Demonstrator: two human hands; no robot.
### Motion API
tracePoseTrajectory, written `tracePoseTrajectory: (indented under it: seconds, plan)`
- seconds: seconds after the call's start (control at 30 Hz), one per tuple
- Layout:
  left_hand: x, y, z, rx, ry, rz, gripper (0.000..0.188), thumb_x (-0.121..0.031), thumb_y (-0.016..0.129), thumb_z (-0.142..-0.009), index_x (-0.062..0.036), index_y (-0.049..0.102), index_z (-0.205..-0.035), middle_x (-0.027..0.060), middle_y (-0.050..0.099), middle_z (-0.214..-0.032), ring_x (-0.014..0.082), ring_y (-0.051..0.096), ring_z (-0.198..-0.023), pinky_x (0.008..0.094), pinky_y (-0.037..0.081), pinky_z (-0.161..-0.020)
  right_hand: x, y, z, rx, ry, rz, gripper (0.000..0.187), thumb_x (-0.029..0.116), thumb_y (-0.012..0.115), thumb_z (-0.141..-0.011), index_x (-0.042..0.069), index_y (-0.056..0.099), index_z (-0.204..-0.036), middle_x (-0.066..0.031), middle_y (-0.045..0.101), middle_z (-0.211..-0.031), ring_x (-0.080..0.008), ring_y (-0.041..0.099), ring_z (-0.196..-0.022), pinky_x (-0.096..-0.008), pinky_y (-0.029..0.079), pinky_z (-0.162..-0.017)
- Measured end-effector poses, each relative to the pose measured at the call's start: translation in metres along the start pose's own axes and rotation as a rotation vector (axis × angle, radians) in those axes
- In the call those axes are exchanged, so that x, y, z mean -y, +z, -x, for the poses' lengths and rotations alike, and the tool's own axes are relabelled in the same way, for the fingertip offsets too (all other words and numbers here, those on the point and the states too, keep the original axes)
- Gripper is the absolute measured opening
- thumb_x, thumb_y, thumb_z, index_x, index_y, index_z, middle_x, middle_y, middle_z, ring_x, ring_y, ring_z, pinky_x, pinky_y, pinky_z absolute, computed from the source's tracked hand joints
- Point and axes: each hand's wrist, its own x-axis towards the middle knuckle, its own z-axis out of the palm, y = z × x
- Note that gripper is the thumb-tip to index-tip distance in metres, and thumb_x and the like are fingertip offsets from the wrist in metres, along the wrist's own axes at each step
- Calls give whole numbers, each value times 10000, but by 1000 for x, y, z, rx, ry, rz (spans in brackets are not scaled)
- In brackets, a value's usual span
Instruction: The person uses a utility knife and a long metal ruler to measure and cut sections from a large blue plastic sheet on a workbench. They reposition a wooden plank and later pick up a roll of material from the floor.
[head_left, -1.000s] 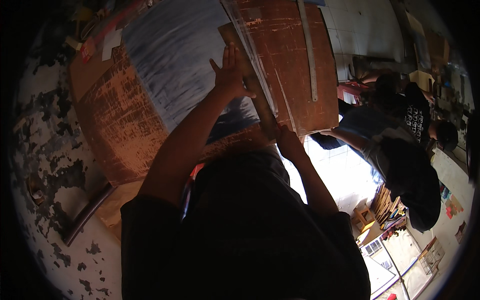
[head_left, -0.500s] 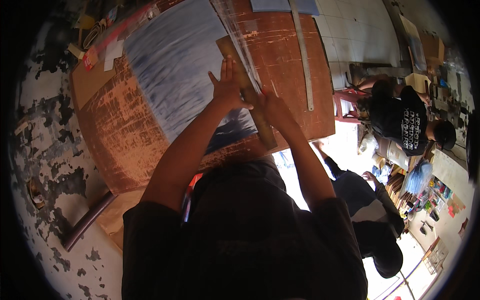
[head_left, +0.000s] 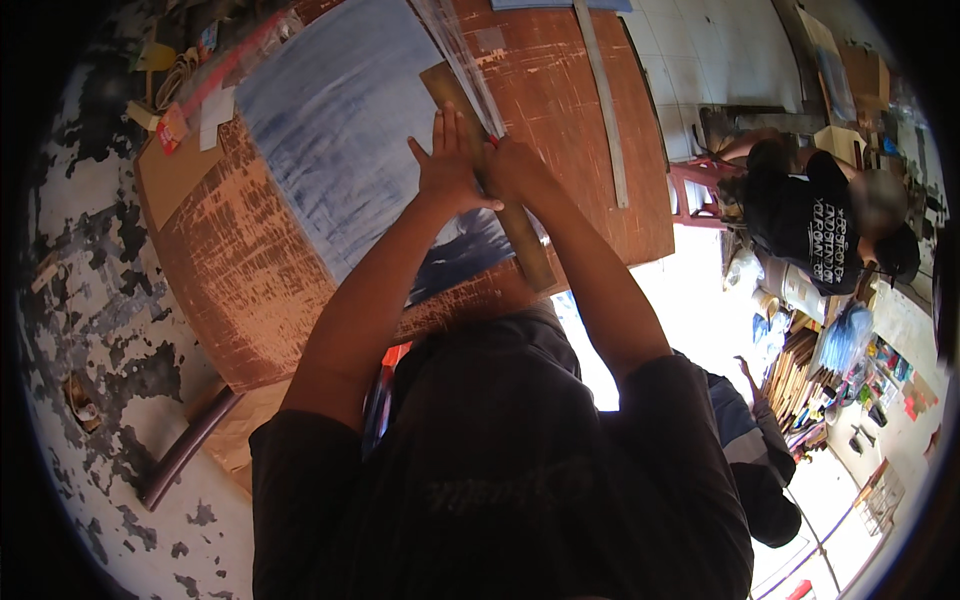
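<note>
1. Roughly toward 2 o'clock in the view, a brown carton [head_left: 868, 80] stands near a smaller yellowish box [head_left: 838, 143]; what either holds is too small or dark to tell.

2. Under both hands lies a flat blue-grey sheet [head_left: 340, 120], its middle toward 11 o'clock on the tabletop [head_left: 240, 260]. It is streaked paler above and darkens to near-black at its 6 o'clock end.

3. A dull brownish straightedge [head_left: 527, 248] lies slantwise along the sheet's 3 o'clock side, running from about 11 to 5 o'clock. Clear glossy film [head_left: 462, 55] stretches beyond its upper end.

4. The left hand [head_left: 450, 182] presses flat with its grip spread apart, thumb and fingers reaching the straightedge.

5. The right hand [head_left: 522, 175] has its grip closed on a red item [head_left: 492, 142], mostly hidden, just beside the straightedge.

6. Reddish-brown and scuffed to pale orange, the tabletop also bears a long metal strip [head_left: 602, 110] at 1 o'clock and a red packet [head_left: 172, 128] at 10.

7. Peeling wall [head_left: 130, 350] fills 9 o'clock; one co-worker [head_left: 800, 225] is between 2 and 3, another person [head_left: 745, 440] at 4, near bundled wooden strips [head_left: 790, 372].
</note>
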Motion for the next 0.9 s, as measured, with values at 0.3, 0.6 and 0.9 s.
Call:
tracePoseTrajectory:
  seconds: [0.3, 0.6, 0.9]
  plan:
    - [4, 3, 2, 10, -30, 10, 1700, -790, 891, -499, 72, -28, -1640, 245, -159, -1729, 368, -121, -1617, 798, 155, -1162, 19, -27, 149, 257, 254, -74, 371, 300, 474, -1051, 18, 625, -1240, -315, 674, -1156, -484, 696, -1020, -549, 572, -880]
    - [5, 6, -2, 24, -20, 7, 1745, -815, 887, -477, 34, -93, -1644, 234, -167, -1728, 379, -133, -1612, 799, 118, -1168, -21, 21, 237, 307, 321, 29, 286, 195, 458, -1069, 0, 639, -1174, -251, 698, -988, -421, 733, -855, -520, 611, -786]
    - [4, 6, -2, 14, -17, 8, 1727, -798, 892, -496, 15, -107, -1647, 227, -179, -1728, 378, -131, -1613, 806, 115, -1165, 20, -54, 117, 27, 341, -306, 561, 438, 467, -1076, -93, 640, -1119, -396, 678, -1047, -536, 680, -1012, -573, 539, -885]
